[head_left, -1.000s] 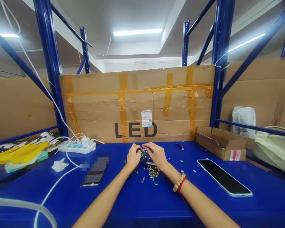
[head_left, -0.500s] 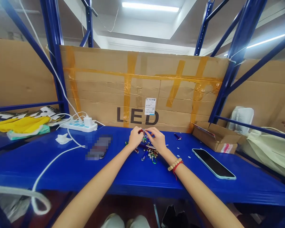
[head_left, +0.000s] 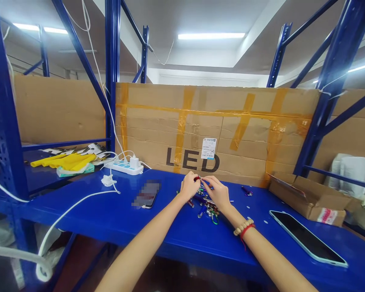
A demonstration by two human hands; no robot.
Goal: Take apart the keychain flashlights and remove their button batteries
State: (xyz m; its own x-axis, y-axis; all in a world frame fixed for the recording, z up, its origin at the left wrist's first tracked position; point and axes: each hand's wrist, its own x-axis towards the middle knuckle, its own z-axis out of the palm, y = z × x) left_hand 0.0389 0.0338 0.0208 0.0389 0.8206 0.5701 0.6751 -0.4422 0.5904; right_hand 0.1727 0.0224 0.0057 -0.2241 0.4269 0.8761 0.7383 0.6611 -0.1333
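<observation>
My left hand [head_left: 189, 187] and my right hand [head_left: 218, 192] meet over the blue table [head_left: 176, 237], fingers pinched together on a small red keychain light [head_left: 197, 178] held between them. Just below and in front of the hands lies a pile of small metal keychain lights [head_left: 207, 207] with coloured clips. A bead bracelet and red string [head_left: 243, 228] circle my right wrist. Both forearms reach in from the bottom edge.
A blurred phone [head_left: 147, 195] lies left of the hands, a large phone [head_left: 307, 242] to the right. A white power strip [head_left: 124, 166] with cables sits at the back left, an open cardboard box [head_left: 309, 197] at the right. A taped "LED" carton [head_left: 213, 134] stands behind.
The camera has swung left and pulled back, so the table edge and floor show. Both hands stay pinched together on the small light over the pile.
</observation>
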